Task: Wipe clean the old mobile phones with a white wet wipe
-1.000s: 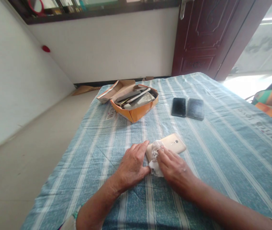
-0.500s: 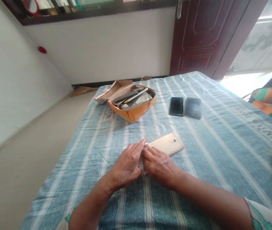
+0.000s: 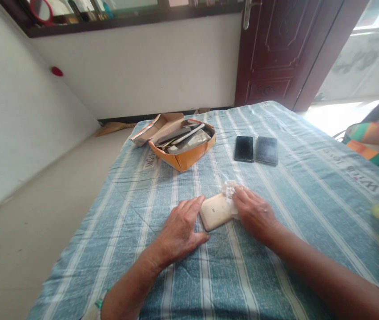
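Tabletop (image 3: 102, 253) covered in blue, white-striped cloth (image 3: 296, 200); bearing directly: open orange box (image 3: 189, 158), black device (image 3: 243, 148), grey device (image 3: 266, 150) just beside it, gold phone (image 3: 214, 212)

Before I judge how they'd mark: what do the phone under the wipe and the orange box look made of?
Gold phone: probably metal or painted plastic; the smooth back has a soft satin sheen.

Orange box: likely printed cardboard, slightly glossy outside; bare brown shows inside its lid.
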The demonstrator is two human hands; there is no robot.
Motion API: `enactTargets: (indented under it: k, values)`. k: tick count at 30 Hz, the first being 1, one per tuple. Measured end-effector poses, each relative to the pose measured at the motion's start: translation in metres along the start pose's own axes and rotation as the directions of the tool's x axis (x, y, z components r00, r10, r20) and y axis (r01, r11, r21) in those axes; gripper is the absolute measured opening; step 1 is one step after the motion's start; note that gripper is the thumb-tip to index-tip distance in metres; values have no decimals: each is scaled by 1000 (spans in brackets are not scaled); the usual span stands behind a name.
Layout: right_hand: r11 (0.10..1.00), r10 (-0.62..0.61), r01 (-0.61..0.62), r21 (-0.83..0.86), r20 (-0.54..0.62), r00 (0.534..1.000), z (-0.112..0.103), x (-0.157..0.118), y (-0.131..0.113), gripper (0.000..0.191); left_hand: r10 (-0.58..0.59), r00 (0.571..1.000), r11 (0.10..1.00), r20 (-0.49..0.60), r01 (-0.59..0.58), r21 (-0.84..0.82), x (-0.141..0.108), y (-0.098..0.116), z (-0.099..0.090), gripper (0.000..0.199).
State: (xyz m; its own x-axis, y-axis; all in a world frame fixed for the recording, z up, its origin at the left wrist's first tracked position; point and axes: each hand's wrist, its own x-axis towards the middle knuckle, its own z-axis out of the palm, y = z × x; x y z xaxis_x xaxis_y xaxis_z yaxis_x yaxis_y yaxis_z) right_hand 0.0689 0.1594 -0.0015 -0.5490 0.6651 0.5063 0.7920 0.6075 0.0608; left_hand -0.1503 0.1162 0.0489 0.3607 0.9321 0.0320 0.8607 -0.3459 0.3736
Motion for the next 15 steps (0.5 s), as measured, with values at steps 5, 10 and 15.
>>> enactTargets:
  k: [5, 10, 15]
  values:
    - [997, 48, -49, -54, -26, 999, -7, -15, 3, 26, 3, 1000, 1000, -28, -2, 23, 2, 1, 3, 72]
    - [998, -55, 53, -29, -72, 996, -9, -20, -20, 31, 5, 999, 1000, -42, -3, 28, 4, 3, 4, 65]
    - [979, -195, 201, 34, -119, 974, -9, -19, -51, 33, 13, 998, 999, -56, -12, 33, 4, 0, 7, 60]
